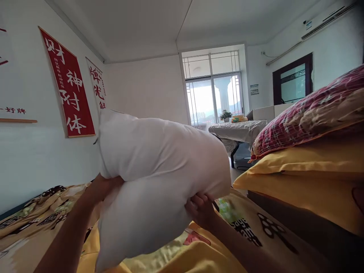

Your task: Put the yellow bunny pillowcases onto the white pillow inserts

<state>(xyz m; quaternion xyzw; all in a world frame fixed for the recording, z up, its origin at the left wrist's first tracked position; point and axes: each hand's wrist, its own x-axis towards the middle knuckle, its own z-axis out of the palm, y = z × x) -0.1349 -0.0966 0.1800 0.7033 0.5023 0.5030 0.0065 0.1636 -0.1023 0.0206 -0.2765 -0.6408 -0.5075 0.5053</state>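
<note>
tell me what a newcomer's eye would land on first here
Most likely the white pillow, large in mid-view, held by the left hand and right hand. Next, perhaps, the red hanging scroll at upper left. Toward the right edge, red plaid quilted bedding lies on yellow bedding.

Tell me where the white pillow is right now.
In the head view, the white pillow is near the centre, held by the left hand and right hand, left of the red plaid bedding.

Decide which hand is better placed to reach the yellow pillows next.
Probably the right hand: though gripping the white pillow, it is nearer the yellow pillows; the left hand is farther away.
</note>
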